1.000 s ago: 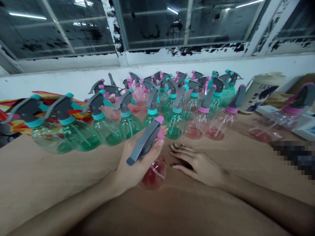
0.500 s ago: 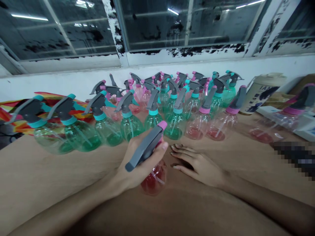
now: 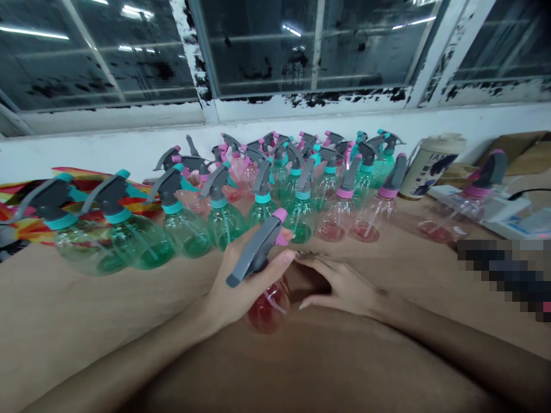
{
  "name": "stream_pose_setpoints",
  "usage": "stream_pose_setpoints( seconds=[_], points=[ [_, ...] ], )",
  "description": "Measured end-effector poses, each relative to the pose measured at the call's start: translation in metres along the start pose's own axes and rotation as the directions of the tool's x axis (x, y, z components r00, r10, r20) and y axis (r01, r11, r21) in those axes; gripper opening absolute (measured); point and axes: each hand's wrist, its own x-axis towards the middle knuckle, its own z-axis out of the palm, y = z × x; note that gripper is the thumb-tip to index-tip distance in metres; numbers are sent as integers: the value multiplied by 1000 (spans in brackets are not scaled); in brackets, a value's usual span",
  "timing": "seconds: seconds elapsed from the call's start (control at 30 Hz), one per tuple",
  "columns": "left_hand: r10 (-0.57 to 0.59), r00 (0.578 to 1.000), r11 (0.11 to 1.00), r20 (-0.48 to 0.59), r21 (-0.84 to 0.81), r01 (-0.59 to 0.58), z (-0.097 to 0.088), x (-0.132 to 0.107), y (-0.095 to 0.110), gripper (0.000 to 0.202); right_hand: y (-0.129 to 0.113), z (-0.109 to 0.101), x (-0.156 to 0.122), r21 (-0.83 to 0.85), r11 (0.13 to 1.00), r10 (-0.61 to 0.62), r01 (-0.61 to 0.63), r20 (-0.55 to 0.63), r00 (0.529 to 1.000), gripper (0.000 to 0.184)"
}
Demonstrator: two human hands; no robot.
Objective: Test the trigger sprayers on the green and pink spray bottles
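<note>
My left hand (image 3: 241, 275) is wrapped around the neck of a clear pink spray bottle (image 3: 269, 312) with a grey and pink trigger head. The bottle's round body stands near the front of the table, its dip tube showing through the pinkish-red plastic. Just right of the bottle, my right hand (image 3: 344, 284) is open, fingers stretched out and thumb apart, holding nothing. Its fingertips come close to the left fingers; whether they touch I cannot tell. Behind the hands stands a row of spray bottles, among them a green one (image 3: 187, 232) and a pink one (image 3: 333, 221).
More spray bottles crowd the back by the wall. A printed cup (image 3: 433, 166) stands at the right, near a lone pink bottle (image 3: 447, 215) and a white power strip (image 3: 495, 209). Colourful cloth or wrapping (image 3: 34, 226) lies at the left. A blurred dark object (image 3: 508, 275) lies front right.
My right hand has moved closer to the held bottle, its fingers rising slightly and its thumb spreading. My left hand still grips the spray bottle. The view has shifted slightly right.
</note>
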Motion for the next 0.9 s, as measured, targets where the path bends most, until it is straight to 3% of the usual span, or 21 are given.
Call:
stream_pose_setpoints(
  seconds=[0.13,0.3,0.43,0.67,0.8,0.9],
  points=[
    [-51,999,996,12,-73,52,3,-1,-4,22,-28,1,-3,120,988,98,-93,-35,995,79],
    [-63,998,982,3,-176,62,8,-3,-9,28,-78,-1,8,191,982,30,1,-159,987,87],
    [-57,998,953,34,-296,64,9,-4,-10,32,-99,1,24,179,984,64,-26,-212,975,75],
    [-28,995,939,93,-338,59,22,-10,-23,47,-94,-4,18,83,994,84,-65,-249,965,57],
    [-4,966,937,259,-336,94,38,-22,-39,52,-78,-26,-8,82,988,144,-128,-234,961,50],
    [-69,946,956,317,-252,154,45,-29,-50,47,-60,-48,-36,23,974,226,-227,-226,947,51]
  ],
)
